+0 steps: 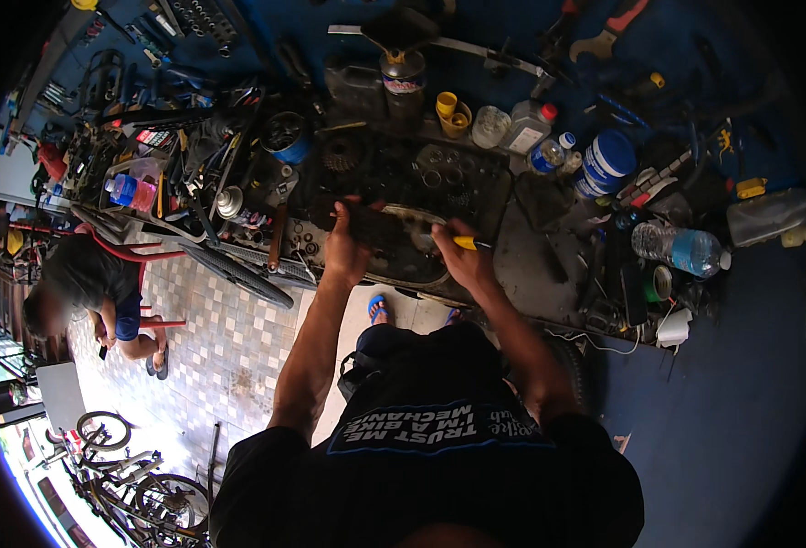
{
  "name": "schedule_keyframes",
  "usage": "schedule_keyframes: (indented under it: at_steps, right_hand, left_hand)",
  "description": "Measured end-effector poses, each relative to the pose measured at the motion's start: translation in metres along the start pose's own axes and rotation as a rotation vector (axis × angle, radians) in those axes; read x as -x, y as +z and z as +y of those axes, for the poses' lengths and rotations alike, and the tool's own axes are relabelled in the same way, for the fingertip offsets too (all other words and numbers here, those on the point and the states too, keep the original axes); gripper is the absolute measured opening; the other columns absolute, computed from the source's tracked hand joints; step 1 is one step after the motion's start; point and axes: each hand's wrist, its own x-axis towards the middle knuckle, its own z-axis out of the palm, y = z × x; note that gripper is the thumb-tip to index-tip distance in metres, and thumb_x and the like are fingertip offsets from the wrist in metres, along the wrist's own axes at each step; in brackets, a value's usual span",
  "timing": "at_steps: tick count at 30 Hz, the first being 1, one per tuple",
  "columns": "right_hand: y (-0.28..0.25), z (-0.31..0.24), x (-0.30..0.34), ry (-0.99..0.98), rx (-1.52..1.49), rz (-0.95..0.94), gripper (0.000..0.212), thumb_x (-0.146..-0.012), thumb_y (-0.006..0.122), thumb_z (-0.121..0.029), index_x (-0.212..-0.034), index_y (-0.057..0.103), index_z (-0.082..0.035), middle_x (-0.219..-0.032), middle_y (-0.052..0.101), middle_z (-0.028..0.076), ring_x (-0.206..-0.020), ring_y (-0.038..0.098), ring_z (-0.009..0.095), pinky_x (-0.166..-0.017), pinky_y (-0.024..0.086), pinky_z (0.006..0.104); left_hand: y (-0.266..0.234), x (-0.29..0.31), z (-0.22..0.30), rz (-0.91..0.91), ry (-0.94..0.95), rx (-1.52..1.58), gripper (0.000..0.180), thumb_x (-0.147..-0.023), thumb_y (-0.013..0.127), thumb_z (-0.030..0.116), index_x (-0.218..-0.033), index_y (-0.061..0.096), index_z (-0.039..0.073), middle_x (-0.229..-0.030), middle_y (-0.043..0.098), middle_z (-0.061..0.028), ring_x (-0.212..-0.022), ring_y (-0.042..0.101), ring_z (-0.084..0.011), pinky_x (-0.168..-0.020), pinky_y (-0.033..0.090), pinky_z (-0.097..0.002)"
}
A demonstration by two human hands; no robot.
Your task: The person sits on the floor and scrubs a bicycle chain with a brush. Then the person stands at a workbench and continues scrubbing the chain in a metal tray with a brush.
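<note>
Over a grimy dark tray (pixel 503 187) on the workbench, both my hands are raised close together. My left hand (pixel 348 254) is closed around a dark, dirt-covered part (pixel 380 230), its thumb up along the side; shadow hides the exact kind. Closed as well, my right hand (pixel 465 260) grips a tool with a yellow handle (pixel 465 242), whose end sticks out to the right. The tool's working end is too dim to make out, beside the dark part. A toothed sprocket (pixel 339 153) and several small rings (pixel 432 177) lie in the tray's far half.
Behind the tray stand a funnel-topped can (pixel 403 78), yellow cups (pixel 453 111), a grey jug (pixel 528 126) and a blue tub (pixel 608 157). Water bottles (pixel 681 248) lie right. A wrench (pixel 279 219) and tyre (pixel 238 274) are left. A seated person (pixel 92 283) is farther left.
</note>
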Motion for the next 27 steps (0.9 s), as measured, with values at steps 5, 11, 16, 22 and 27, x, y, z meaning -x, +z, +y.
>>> schedule_keyframes:
  at_steps: [5,11,16,22,27]
  right_hand:
    - [0.035,-0.029,0.000,0.034,-0.328,0.009,0.033,-0.108,0.062,-0.040,-0.107,0.065,-0.007,-0.075,0.066,0.002,-0.059,0.063,0.010,-0.050,0.046,0.0254]
    - [0.016,-0.019,-0.001,0.129,-0.261,0.001,0.033,-0.108,0.059,-0.037,-0.098,0.063,-0.006,-0.071,0.062,0.000,-0.063,0.063,0.010,-0.055,0.049,0.0275]
    - [0.029,-0.007,-0.001,0.020,-0.125,0.063,0.033,-0.107,0.062,-0.040,-0.099,0.063,-0.007,-0.072,0.064,0.000,-0.059,0.059,0.008,-0.050,0.045,0.0258]
    - [0.015,-0.022,0.003,-0.020,-0.092,0.020,0.036,-0.106,0.064,-0.038,-0.098,0.065,-0.003,-0.074,0.065,0.001,-0.066,0.062,0.008,-0.058,0.048,0.0268]
    - [0.008,0.006,0.005,-0.127,-0.017,0.052,0.036,-0.106,0.066,-0.037,-0.097,0.064,-0.002,-0.072,0.062,0.003,-0.067,0.058,0.008,-0.062,0.047,0.0281]
  left_hand:
    - [0.014,0.003,-0.012,0.026,0.062,-0.092,0.046,-0.110,0.045,0.056,-0.133,0.052,0.017,-0.134,0.068,-0.0201,-0.118,0.067,-0.0302,-0.104,0.053,-0.0458]
    - [0.007,0.002,-0.010,0.084,0.097,-0.082,0.045,-0.110,0.047,0.054,-0.131,0.053,0.015,-0.131,0.070,-0.0204,-0.115,0.068,-0.0292,-0.098,0.057,-0.0437]
    - [0.027,0.006,-0.011,0.018,0.088,-0.109,0.044,-0.111,0.044,0.054,-0.130,0.051,0.015,-0.132,0.070,-0.0212,-0.116,0.068,-0.0299,-0.097,0.057,-0.0433]
    - [0.010,0.002,-0.011,0.021,0.112,-0.159,0.045,-0.113,0.037,0.055,-0.132,0.048,0.016,-0.135,0.068,-0.0230,-0.119,0.067,-0.0314,-0.103,0.053,-0.0431]
    - [0.014,-0.007,-0.011,0.001,0.087,-0.062,0.044,-0.110,0.046,0.055,-0.129,0.051,0.015,-0.128,0.072,-0.0217,-0.115,0.069,-0.0324,-0.100,0.055,-0.0471]
